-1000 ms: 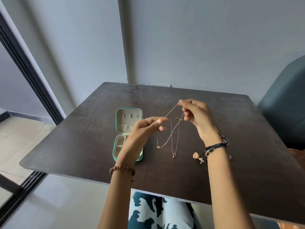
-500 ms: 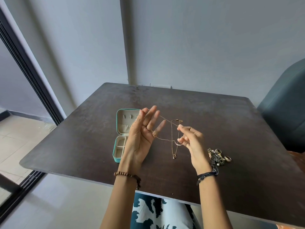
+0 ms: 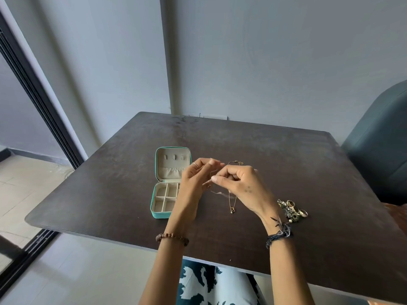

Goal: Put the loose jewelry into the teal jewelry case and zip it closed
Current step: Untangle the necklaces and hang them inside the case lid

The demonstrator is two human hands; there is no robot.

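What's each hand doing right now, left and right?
Left hand: fingers curled, holding the thin gold necklace chain.
Right hand: fingers curled, pinching the same chain; the pendant end hangs below.

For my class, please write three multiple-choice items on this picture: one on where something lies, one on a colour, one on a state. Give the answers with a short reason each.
1. Where does the pile of rings lie on the table?
A. Inside the case
B. Right of the right hand
C. Left of the case

2. What colour is the outside of the case?
A. Teal
B. Red
C. Black

3. What state is the case in?
A. Zipped shut
B. Open, lid laid back
C. Upside down

Answers:
1. B: the rings sit on the bare table beside the right hand's wrist, far from the case.
2. A: its rim and front wall are teal, the lining beige.
3. B: the lid pocket and the divided compartments both show. Both hands, the left hand included, pinch a thin necklace beside it.
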